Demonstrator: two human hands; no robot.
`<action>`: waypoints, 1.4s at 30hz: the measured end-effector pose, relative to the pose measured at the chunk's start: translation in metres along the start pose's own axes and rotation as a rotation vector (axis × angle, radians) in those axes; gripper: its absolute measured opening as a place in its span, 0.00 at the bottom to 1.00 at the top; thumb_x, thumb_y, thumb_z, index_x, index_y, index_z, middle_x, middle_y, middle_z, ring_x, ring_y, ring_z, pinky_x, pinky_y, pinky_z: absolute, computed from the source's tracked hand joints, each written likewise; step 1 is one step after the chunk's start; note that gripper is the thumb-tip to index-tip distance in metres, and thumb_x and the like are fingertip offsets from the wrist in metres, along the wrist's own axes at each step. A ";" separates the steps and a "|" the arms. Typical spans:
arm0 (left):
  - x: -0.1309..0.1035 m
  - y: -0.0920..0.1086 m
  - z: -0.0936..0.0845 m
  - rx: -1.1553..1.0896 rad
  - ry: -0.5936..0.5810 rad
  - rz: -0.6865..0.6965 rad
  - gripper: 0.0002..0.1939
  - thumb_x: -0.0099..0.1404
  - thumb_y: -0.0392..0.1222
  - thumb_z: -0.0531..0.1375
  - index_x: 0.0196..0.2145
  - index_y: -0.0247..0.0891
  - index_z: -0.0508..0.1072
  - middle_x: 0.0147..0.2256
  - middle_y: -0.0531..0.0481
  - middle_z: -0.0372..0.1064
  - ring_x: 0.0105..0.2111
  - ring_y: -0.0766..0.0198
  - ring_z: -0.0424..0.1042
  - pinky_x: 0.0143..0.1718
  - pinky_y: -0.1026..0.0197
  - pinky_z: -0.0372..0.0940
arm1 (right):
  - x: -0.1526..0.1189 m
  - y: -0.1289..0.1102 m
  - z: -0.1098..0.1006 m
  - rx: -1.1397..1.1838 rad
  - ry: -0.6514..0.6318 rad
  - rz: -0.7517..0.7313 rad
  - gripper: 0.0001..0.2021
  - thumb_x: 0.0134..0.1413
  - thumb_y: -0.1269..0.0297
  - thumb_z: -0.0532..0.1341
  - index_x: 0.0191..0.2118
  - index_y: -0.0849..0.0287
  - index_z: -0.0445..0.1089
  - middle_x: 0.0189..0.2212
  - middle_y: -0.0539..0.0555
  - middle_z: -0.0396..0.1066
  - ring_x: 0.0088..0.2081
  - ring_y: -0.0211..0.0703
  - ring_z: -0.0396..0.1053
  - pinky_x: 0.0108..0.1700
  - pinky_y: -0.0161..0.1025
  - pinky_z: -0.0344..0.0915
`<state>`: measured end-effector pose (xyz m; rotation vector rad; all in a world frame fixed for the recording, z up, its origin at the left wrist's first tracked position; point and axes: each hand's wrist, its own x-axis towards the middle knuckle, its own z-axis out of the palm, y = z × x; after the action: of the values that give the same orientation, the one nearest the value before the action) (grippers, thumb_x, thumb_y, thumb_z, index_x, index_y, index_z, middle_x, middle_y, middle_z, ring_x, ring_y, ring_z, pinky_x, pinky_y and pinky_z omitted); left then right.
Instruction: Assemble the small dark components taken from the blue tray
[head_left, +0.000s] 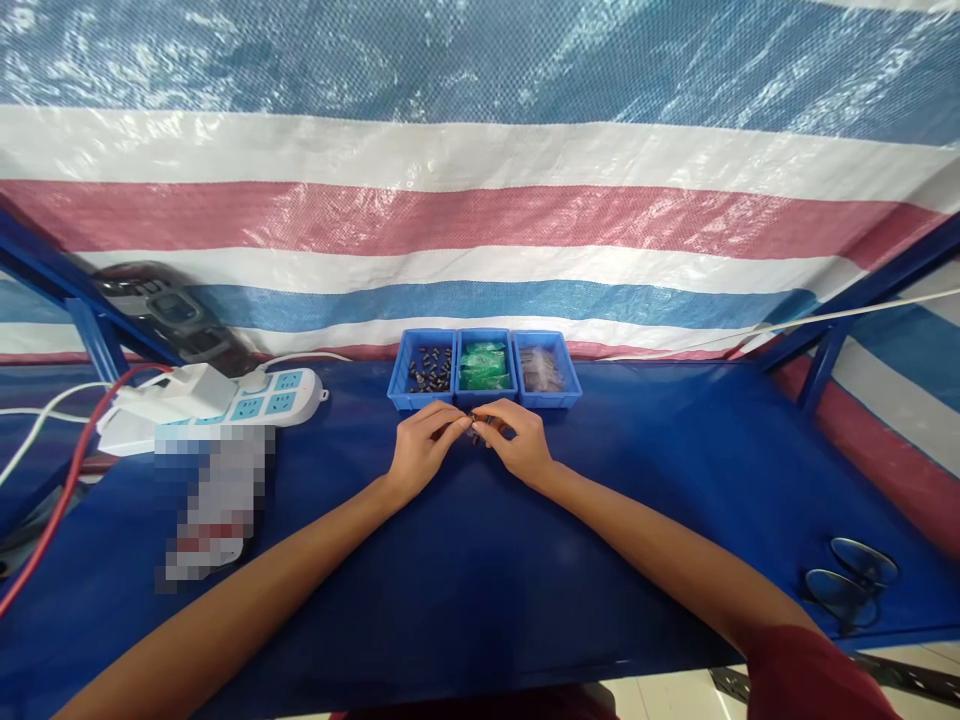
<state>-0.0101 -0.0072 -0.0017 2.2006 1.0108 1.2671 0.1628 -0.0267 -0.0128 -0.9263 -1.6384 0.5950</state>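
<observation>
My left hand [421,452] and my right hand [520,442] meet just in front of three blue bins, fingertips pinched together. Between them is a small dark part [475,432], mostly hidden by the fingers, so its kind is not clear. The left bin [421,402] holds many small dark metallic pieces [431,372]. Green plastic packets [482,366] lie in the middle bin [487,397]. In the right bin [553,400] are clear plastic bags [541,369] with greyish-brown contents.
A white power strip [304,400] with plugs and cables sits at the left, a red cable [71,480] beside it. A blurred-out object [221,505] lies nearer. Eyeglasses [844,590] rest at the right on the blue table [450,600]. Striped sheeting [480,215] hangs behind.
</observation>
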 end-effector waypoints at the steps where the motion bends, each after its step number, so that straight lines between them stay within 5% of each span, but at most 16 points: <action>1: 0.000 0.000 0.000 -0.003 -0.004 0.000 0.08 0.66 0.41 0.58 0.32 0.37 0.75 0.31 0.49 0.71 0.31 0.66 0.70 0.35 0.64 0.65 | 0.000 0.000 0.000 -0.004 -0.001 -0.002 0.08 0.59 0.60 0.59 0.40 0.57 0.72 0.31 0.53 0.71 0.25 0.37 0.69 0.28 0.35 0.68; 10: -0.001 0.001 0.001 0.014 -0.012 -0.026 0.10 0.64 0.44 0.60 0.42 0.39 0.73 0.36 0.50 0.71 0.23 0.72 0.64 0.27 0.66 0.63 | 0.000 -0.001 -0.002 -0.009 0.008 0.062 0.09 0.60 0.59 0.58 0.37 0.58 0.69 0.28 0.51 0.67 0.25 0.36 0.67 0.28 0.34 0.65; 17: -0.001 0.005 0.000 0.026 -0.013 -0.007 0.07 0.65 0.43 0.58 0.38 0.38 0.73 0.36 0.49 0.71 0.23 0.72 0.63 0.27 0.66 0.63 | 0.002 -0.002 -0.003 -0.063 -0.062 0.032 0.15 0.64 0.60 0.52 0.27 0.59 0.66 0.21 0.49 0.64 0.24 0.37 0.64 0.30 0.35 0.63; 27: -0.003 0.008 -0.001 0.036 0.029 -0.084 0.07 0.64 0.42 0.59 0.39 0.39 0.73 0.31 0.53 0.73 0.18 0.75 0.61 0.25 0.68 0.62 | 0.000 -0.001 -0.001 -0.007 -0.013 0.057 0.07 0.62 0.64 0.54 0.39 0.59 0.69 0.28 0.51 0.69 0.25 0.37 0.67 0.29 0.34 0.64; 36: 0.000 0.004 -0.002 0.046 0.043 0.052 0.09 0.67 0.38 0.56 0.41 0.39 0.75 0.38 0.48 0.72 0.39 0.64 0.72 0.41 0.62 0.67 | -0.001 0.000 -0.001 -0.020 -0.002 0.068 0.09 0.62 0.63 0.54 0.40 0.59 0.69 0.30 0.53 0.71 0.28 0.39 0.69 0.31 0.35 0.67; 42: 0.000 0.002 -0.001 0.042 0.045 0.030 0.10 0.68 0.43 0.55 0.40 0.38 0.75 0.38 0.46 0.73 0.39 0.62 0.73 0.41 0.60 0.69 | 0.000 -0.001 -0.001 -0.018 0.007 0.057 0.08 0.61 0.63 0.54 0.40 0.58 0.69 0.31 0.53 0.71 0.27 0.39 0.69 0.30 0.35 0.67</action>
<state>-0.0102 -0.0086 0.0002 2.2363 1.0344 1.3256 0.1632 -0.0275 -0.0122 -0.9904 -1.6180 0.6159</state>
